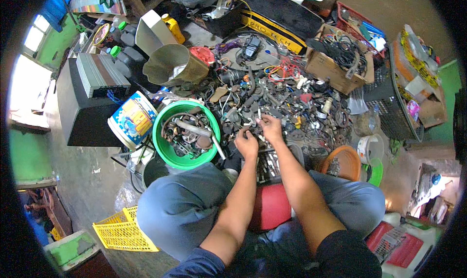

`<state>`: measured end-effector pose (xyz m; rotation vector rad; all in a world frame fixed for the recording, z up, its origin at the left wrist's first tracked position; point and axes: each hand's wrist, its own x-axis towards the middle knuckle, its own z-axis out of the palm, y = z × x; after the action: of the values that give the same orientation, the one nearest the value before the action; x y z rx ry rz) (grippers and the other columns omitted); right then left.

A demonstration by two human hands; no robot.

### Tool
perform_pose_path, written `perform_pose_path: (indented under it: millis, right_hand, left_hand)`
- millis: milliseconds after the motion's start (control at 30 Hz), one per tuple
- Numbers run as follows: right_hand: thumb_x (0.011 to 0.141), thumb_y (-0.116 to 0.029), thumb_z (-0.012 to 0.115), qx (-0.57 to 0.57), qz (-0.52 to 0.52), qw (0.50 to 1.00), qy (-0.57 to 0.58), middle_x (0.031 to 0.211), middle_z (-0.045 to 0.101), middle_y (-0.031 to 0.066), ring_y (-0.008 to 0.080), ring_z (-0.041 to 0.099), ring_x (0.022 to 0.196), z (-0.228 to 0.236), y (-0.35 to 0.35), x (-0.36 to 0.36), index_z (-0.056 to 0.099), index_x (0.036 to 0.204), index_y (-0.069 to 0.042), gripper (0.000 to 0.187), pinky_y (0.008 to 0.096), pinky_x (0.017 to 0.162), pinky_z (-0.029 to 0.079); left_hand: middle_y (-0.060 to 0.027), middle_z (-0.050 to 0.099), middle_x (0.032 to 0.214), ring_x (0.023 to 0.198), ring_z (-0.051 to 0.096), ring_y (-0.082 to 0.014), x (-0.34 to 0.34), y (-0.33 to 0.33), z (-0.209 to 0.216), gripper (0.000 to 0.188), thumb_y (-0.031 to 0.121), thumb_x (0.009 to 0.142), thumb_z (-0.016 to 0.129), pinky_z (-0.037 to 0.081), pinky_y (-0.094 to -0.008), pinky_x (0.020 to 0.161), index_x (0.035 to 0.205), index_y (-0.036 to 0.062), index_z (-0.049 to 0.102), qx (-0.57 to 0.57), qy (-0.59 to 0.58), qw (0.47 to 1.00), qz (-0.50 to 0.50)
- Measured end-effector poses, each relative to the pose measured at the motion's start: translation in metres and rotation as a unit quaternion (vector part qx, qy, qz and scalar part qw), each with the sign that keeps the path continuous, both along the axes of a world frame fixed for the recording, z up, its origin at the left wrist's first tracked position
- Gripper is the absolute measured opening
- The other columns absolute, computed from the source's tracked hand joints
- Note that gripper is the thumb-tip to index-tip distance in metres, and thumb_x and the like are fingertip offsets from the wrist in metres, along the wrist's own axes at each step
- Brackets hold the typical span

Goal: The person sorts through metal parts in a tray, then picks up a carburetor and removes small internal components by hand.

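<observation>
My right hand [271,130] is closed in a pinch over the edge of a wide pile of scrap parts [272,95]. From its fingertips sticks a small, pale, narrow piece [259,113], whose kind is too small to make out. Just left of it, my left hand [247,143] has its fingers curled together; whatever they hold, if anything, is hidden. Below both hands, between my knees, a dark tray [267,167] contains several short metal pieces. The pile is mostly dark small parts, mixed with wires and a few coloured bits.
To the left stands a green basin [159,149] of metal parts and hoses, beside a white bucket [127,122]. An orange bowl [354,162] lies by my right knee. A cardboard box [335,76] of cables bounds the pile at far right. A yellow crate [124,231] sits near left.
</observation>
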<state>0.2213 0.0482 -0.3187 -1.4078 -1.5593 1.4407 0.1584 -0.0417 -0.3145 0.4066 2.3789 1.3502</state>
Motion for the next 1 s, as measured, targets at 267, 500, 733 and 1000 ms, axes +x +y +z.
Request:
perform_pose_path:
  millis: [267,500,733,1000]
  right_hand:
    - [0.085,-0.008,0.077,0.015,-0.001,0.999,-0.032,0.089,0.07,0.009,0.0126,0.065,0.075,0.031,-0.026,0.126,0.063,0.108,0.002,0.029,0.0269,0.068,0.051]
    - [0.08,-0.009,0.077,0.077,0.042,0.964,-0.251,0.087,0.071,0.0161,0.0225,0.069,0.071,0.03,-0.087,0.187,0.07,0.104,0.001,0.026,0.0355,0.068,0.054]
    - [0.085,-0.016,0.07,0.093,0.056,0.899,-0.425,0.105,0.069,0.0162,0.0387,0.066,0.097,0.042,-0.121,0.182,0.066,0.109,-0.007,0.027,0.0499,0.083,0.053]
    - [0.087,-0.012,0.063,0.152,0.138,0.831,-0.517,0.102,0.07,0.0158,0.0351,0.071,0.092,0.03,-0.119,0.176,0.066,0.109,-0.008,0.023,0.0463,0.078,0.059]
  left_hand:
    - [-0.0183,0.068,0.099,0.099,0.061,-0.0393,0.078,-0.028,0.03,0.018,0.008,0.088,0.057,0.047,-0.0466,0.09,0.098,0.0052,0.072,0.055,0.004,0.985,-0.163]
    - [-0.0264,0.066,0.117,0.11,0.064,-0.041,0.093,-0.042,0.033,0.03,0.025,0.089,0.06,0.049,-0.048,0.097,0.111,0.0075,0.071,-0.208,-0.103,0.908,-0.349]
    - [-0.0162,0.038,0.153,0.139,0.037,-0.0419,0.088,-0.053,0.021,0.049,0.032,0.089,0.061,0.039,-0.0548,0.109,0.137,0.0202,0.056,-0.283,-0.029,0.831,-0.479]
    - [-0.0052,0.006,0.167,0.151,0.008,-0.0428,0.091,-0.05,0.035,0.073,0.039,0.089,0.06,0.023,-0.0639,0.116,0.155,0.0396,0.029,-0.374,-0.013,0.724,-0.579]
